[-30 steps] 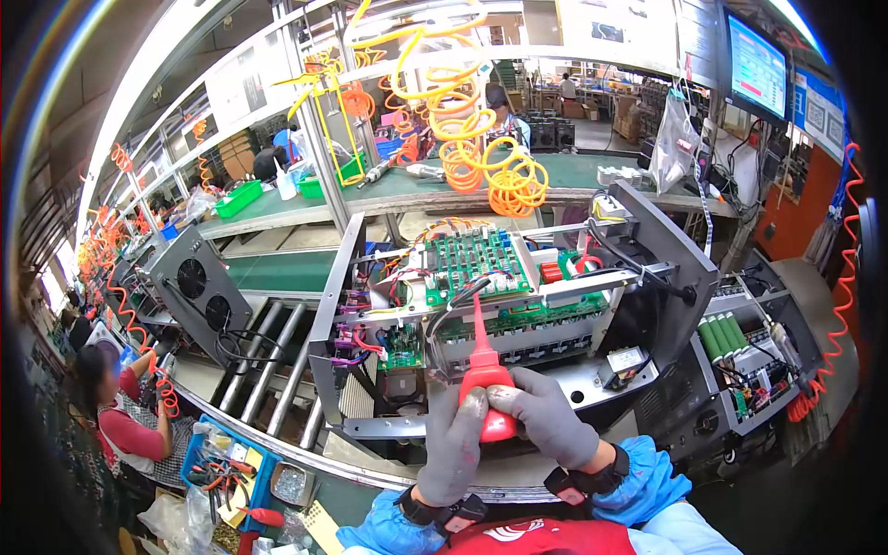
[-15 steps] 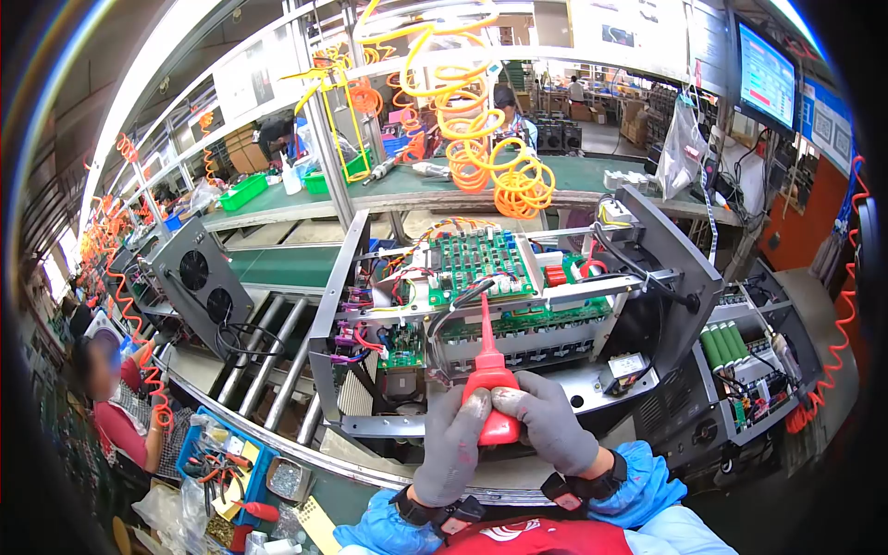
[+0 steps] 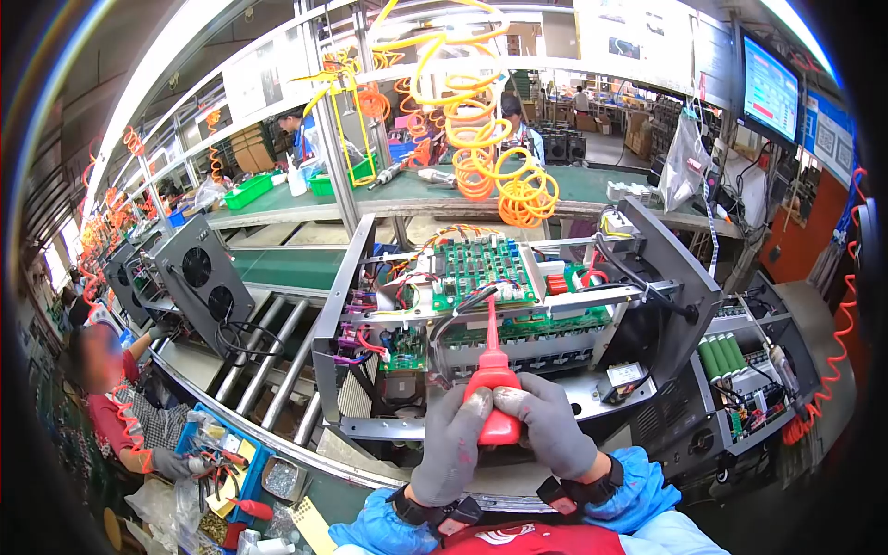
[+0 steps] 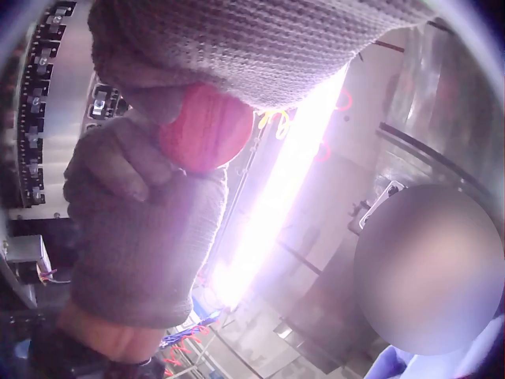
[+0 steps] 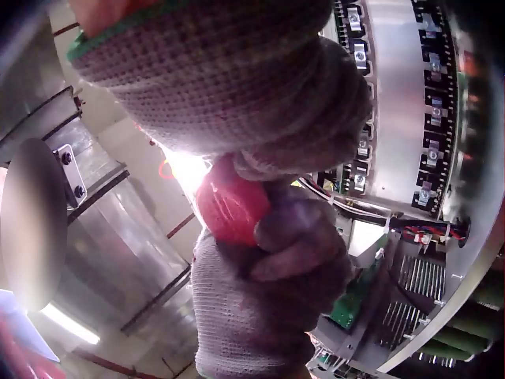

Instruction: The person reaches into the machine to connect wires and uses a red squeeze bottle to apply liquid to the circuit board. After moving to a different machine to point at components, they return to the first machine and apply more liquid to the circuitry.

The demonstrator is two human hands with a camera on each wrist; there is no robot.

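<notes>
Both my hands, in grey work gloves, grip a red squeeze bottle (image 3: 493,377) with a long tapered nozzle. My left hand (image 3: 450,446) wraps its left side and my right hand (image 3: 550,427) its right, the thumbs side by side on the front. The nozzle points away from me, its tip right at the near edge of a green circuit board (image 3: 481,266), beside a black cable (image 3: 455,313). That board sits in an open grey metal chassis (image 3: 379,427). Both wrist views show the bottle's round red base (image 4: 207,130) between the gloves; the fingers behind it are partly hidden.
Metal rollers (image 3: 270,356) lie left of the chassis, with a fan-panelled unit (image 3: 196,268) on them. A blue bin (image 3: 254,472) of tools stands front left, near another person. A second open unit (image 3: 740,361) is at right. Coiled yellow hoses (image 3: 527,194) hang behind.
The nozzle tip has shifted slightly right along the board's edge, with both hands keeping their grip. The view has turned a little. At left, the other person's gloved hand now reaches to the blue bin.
</notes>
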